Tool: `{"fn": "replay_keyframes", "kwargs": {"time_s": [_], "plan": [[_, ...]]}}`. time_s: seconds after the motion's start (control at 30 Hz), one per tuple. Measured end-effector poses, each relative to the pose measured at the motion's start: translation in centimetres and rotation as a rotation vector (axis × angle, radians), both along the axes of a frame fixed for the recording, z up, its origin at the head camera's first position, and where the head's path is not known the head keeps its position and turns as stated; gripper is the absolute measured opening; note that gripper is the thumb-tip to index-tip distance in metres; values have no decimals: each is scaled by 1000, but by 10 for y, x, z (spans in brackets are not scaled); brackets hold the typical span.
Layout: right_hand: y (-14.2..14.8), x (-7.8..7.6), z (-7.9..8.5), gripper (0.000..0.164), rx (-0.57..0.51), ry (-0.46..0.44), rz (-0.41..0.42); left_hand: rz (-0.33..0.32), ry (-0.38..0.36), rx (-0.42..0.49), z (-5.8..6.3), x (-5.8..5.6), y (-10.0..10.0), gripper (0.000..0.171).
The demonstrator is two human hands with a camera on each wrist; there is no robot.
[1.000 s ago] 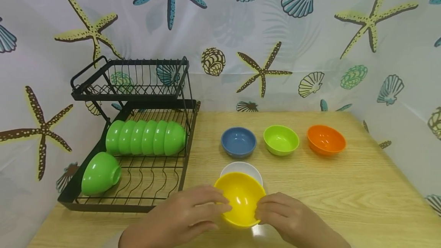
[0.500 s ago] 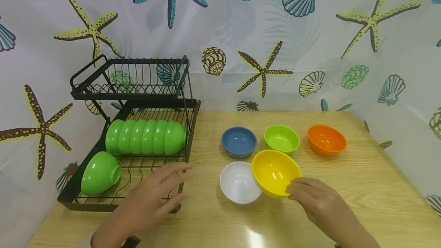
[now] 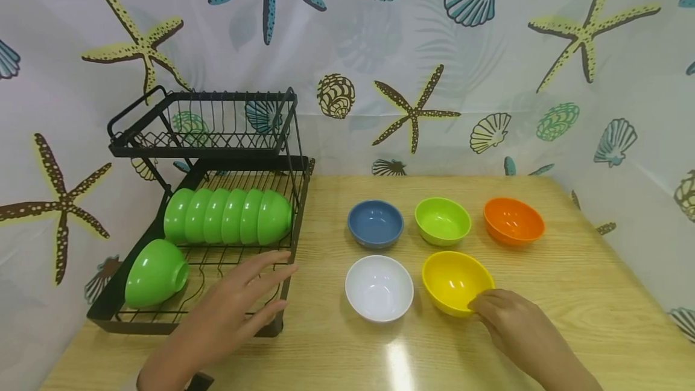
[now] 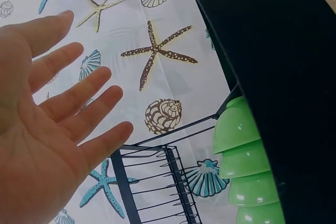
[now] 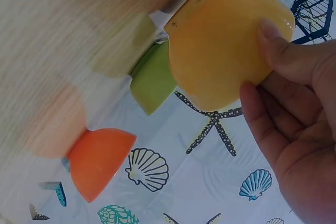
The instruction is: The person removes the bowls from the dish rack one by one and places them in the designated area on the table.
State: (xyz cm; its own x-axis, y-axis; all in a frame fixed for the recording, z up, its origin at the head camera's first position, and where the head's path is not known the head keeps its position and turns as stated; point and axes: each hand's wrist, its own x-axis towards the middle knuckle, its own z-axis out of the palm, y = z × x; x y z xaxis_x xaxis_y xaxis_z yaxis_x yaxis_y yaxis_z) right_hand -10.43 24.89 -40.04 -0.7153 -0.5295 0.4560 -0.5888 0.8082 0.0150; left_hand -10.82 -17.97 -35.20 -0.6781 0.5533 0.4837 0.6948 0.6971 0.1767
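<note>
My right hand (image 3: 523, 330) pinches the near right rim of a yellow bowl (image 3: 456, 279), which sits at or close to the table, right of a white bowl (image 3: 379, 289). From the right wrist view, the thumb lies against the outside of the yellow bowl (image 5: 223, 45), and the other fingertips are partly hidden behind its rim. My left hand (image 3: 230, 315) hovers over the front right corner of the black dish rack (image 3: 283, 312), fingers spread. Nothing is in it, as the palm (image 4: 44, 156) in the left wrist view shows.
Behind stand a blue bowl (image 3: 376, 224), a lime bowl (image 3: 443, 221) and an orange bowl (image 3: 513, 221) in a row. Several green bowls (image 3: 228, 217) stand on edge in the rack's lower tier, with another green bowl (image 3: 156, 273) in front. A patterned curtain (image 3: 336, 29) hangs behind.
The yellow bowl went from between both hands, in front of the white bowl, to the white bowl's right and down. My left hand let go and drew back left.
</note>
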Motion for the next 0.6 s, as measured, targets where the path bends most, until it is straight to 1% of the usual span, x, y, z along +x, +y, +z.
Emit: {"fn": "replay_keyframes", "kwargs": {"time_s": [0.03, 0.07, 0.3, 0.47, 0.6], "plan": [[0, 0, 0, 15, 9, -16, -15, 4, 0, -4, 0, 0, 0, 64], [-1, 0, 0, 25, 16, -32, -29, 8, -1, -8, -1, 0, 0, 65], [-2, -2, -2, 22, 27, -136, -78, 30, -30, -38, -3, 1, 0, 63], [-1, -2, -3, 22, 27, -183, -113, 40, -54, -46, -4, 1, 0, 63], [-1, -3, -2, 22, 25, -207, -129, 30, -51, -46, -4, 0, 1, 63]]}}
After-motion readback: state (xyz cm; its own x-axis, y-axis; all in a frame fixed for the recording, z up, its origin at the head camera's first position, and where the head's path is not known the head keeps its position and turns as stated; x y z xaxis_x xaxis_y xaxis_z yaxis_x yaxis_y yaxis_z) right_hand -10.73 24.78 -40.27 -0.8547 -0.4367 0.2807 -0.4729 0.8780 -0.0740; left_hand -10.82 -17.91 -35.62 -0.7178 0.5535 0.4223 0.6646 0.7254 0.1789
